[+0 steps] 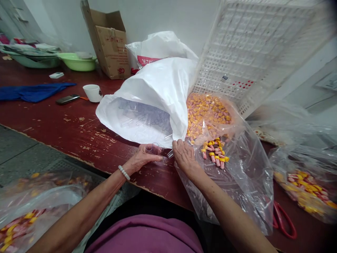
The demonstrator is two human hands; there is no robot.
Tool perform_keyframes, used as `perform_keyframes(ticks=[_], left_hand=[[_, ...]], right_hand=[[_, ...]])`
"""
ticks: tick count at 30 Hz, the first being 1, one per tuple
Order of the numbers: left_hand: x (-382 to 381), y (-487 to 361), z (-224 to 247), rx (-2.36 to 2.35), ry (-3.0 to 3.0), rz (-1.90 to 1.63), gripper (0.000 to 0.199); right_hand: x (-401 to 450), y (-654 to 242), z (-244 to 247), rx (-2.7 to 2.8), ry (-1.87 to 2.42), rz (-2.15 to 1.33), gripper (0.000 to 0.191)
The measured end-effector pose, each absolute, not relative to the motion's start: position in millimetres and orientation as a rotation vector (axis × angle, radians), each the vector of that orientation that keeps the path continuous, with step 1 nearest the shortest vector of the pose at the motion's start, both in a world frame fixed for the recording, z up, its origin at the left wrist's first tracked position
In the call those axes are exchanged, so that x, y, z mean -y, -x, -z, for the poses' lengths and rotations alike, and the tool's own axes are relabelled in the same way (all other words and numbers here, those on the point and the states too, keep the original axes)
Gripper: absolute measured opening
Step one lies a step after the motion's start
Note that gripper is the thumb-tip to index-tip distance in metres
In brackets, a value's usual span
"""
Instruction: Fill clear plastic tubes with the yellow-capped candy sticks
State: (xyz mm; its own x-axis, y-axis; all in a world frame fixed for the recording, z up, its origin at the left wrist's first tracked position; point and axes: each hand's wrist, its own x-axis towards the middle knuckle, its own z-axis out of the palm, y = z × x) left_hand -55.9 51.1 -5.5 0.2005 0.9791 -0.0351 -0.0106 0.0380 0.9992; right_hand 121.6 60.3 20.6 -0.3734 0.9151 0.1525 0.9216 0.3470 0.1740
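My left hand (147, 154), with a beaded bracelet at the wrist, is closed round several clear tubes (155, 147) whose round ends show. Beside it, my right hand (183, 154) is closed at the lower edge of a white sack (163, 84); a clear tube (170, 154) sticks out by its fingertips. The sack lies open toward me with many clear tubes (142, 114) inside. Right of it, a clear plastic bag (237, 168) holds many small pink pieces with yellow-orange caps (207, 112), with a few lying nearer my right hand.
Red scissors (285, 221) lie at the right on the dark red table (86, 133). A white crate (250, 45) leans behind. A cup (92, 93), a phone (67, 99), blue cloth (34, 92), a cardboard box (113, 52) and basins (77, 62) stand left. Filled bags (310, 182) flank me.
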Motion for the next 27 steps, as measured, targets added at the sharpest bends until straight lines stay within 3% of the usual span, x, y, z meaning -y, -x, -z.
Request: perform_keyframes(ticks=[3, 7, 12, 15, 18, 21, 27], left_hand=[[-44.7, 53.1, -4.6, -0.990, -1.599, -0.923, 0.021], [-40.2, 44.0, -11.0, -1.006, -1.752, -0.759, 0.022], [-38.3, 38.2, -4.2, -0.915, -1.610, -0.701, 0.025], [-34.8, 36.8, -0.8, -0.883, -1.433, -0.851, 0.023], [-29.4, 34.4, -0.4, -0.873, -1.193, -1.032, 0.024], [-24.7, 29.1, -0.4, -0.845, -1.027, -1.120, 0.028], [-23.1, 16.0, 2.0, -0.871, -1.181, -1.111, 0.024]], right_hand=[[-61.6, -117.2, -27.8, 2.557, 1.663, 0.358, 0.022], [-64.9, -116.1, -32.3, 2.792, 1.204, 0.036, 0.018], [-60.3, -137.7, -26.0, 2.592, 0.953, -0.273, 0.061], [-60.3, -177.8, -22.5, 2.299, 1.181, -0.183, 0.048], [-62.5, -236.2, -16.1, 1.982, 1.708, -0.022, 0.027], [-60.7, -284.3, -4.7, 1.911, 2.143, 0.029, 0.027], [-55.0, -305.2, 11.3, 2.014, 2.137, -0.172, 0.024]])
